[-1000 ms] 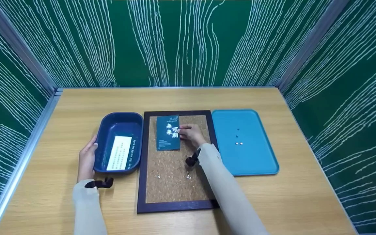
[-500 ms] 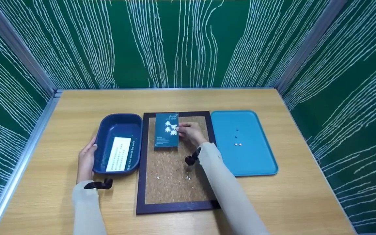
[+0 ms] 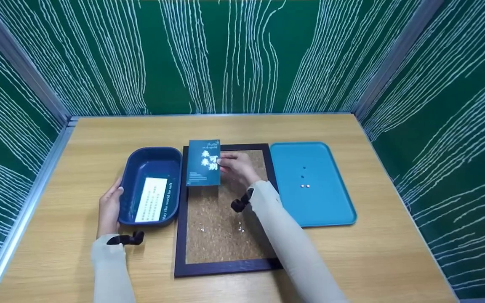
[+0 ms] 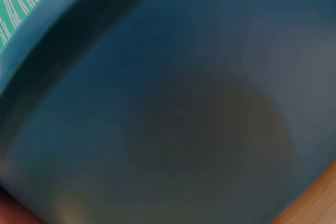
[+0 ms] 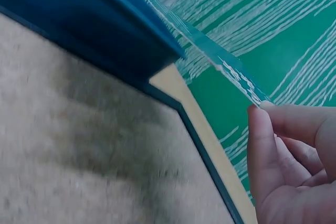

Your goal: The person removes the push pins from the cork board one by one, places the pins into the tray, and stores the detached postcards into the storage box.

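My right hand (image 3: 239, 166) pinches a dark teal card (image 3: 203, 164) printed with white characters by its right edge. It is raised over the far left corner of a framed cork board (image 3: 221, 244). In the right wrist view the card (image 5: 231, 69) shows nearly edge-on between thumb and fingertips. My left hand (image 3: 110, 207) holds the left side of a dark blue bin (image 3: 154, 155), its thumb at the rim. A second card (image 3: 152, 199), with a white text panel, lies in the bin. The bin's wall (image 4: 173, 98) fills the left wrist view.
A turquoise tray (image 3: 318, 210) with several tiny pieces (image 3: 305, 185) lies right of the board. Small clear pieces (image 3: 241, 227) sit on the cork's near half. Green walls with white lines (image 3: 251, 54) enclose the wooden table (image 3: 373, 252).
The card in my right hand has risen from the cork and moved left and away, towards the bin. My left hand stays at the bin.
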`<state>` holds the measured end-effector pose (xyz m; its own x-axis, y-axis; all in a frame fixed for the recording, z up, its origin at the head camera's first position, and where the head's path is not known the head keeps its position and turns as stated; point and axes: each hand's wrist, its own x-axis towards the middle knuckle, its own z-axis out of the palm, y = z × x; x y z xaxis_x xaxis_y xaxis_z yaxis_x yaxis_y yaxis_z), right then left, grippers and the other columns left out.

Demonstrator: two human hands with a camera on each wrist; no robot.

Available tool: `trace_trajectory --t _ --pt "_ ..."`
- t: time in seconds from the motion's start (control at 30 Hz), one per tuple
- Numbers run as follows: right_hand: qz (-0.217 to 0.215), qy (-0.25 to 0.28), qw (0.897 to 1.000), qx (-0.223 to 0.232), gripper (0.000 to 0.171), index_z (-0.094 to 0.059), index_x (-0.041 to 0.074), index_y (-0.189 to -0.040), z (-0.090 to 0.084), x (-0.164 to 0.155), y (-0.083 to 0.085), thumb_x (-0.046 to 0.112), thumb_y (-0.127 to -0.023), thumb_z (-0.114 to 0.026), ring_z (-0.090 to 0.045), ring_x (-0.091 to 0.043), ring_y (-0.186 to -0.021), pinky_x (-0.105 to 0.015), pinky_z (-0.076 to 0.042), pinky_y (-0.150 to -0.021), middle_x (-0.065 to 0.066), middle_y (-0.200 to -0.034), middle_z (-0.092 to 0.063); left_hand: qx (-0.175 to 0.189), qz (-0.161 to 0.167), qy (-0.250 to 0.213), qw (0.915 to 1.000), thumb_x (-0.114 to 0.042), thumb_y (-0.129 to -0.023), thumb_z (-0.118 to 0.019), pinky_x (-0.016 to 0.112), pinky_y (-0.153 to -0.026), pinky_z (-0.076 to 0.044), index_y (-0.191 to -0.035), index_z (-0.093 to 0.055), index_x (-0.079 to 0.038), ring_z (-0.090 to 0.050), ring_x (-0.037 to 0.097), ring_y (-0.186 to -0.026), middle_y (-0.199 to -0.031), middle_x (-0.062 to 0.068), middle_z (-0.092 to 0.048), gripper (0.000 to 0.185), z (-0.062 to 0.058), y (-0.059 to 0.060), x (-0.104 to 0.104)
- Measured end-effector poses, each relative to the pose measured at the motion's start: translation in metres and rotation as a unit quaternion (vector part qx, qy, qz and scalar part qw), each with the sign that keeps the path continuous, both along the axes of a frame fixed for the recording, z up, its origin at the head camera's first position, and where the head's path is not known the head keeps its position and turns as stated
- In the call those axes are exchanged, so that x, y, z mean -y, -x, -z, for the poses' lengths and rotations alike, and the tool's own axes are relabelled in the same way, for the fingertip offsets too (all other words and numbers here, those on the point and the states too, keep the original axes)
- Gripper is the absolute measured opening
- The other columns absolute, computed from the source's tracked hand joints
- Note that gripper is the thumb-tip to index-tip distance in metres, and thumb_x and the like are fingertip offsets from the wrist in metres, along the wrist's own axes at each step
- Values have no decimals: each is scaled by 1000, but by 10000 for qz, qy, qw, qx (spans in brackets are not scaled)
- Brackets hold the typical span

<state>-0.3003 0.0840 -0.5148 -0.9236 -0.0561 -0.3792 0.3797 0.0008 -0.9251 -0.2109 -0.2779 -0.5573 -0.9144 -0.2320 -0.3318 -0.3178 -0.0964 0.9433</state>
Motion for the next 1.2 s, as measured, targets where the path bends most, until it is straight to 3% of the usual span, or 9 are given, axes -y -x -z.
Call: trace_trajectory --t 0.57,1.0,1.2 --pt "-332 588 9972 -309 21 -68 -3 -104 -24 49 -7 -1 -84 -70 -68 -14 -75 -28 -59 -76 -10 -92 -69 -40 -13 51 10000 -25 -104 -37 32 -123 -3 -150 -31 -27 -2 8 -149 -160 -12 -15 46 1 -1 0" --pt "-436 641 9970 -80 14 -71 3 -99 -27 80 -11 1 -85 -70 -70 -17 -79 -33 -58 -84 -12 -96 -70 158 97 48 9998 -29 -105 -34 35 -123 -1 -150 -29 -32 1 9 -149 -160 -14 -11 46 -3 0 -1" --pt "-403 727 9965 -98 22 -70 -1 -104 -22 97 -14 -4 -82 -70 -67 -13 -69 -24 -59 -69 -11 -94 -69 158 82 -89 9998 -28 -105 -33 34 -123 -2 -151 -28 -30 2 10 -149 -160 -13 -10 46 -1 1 -1"
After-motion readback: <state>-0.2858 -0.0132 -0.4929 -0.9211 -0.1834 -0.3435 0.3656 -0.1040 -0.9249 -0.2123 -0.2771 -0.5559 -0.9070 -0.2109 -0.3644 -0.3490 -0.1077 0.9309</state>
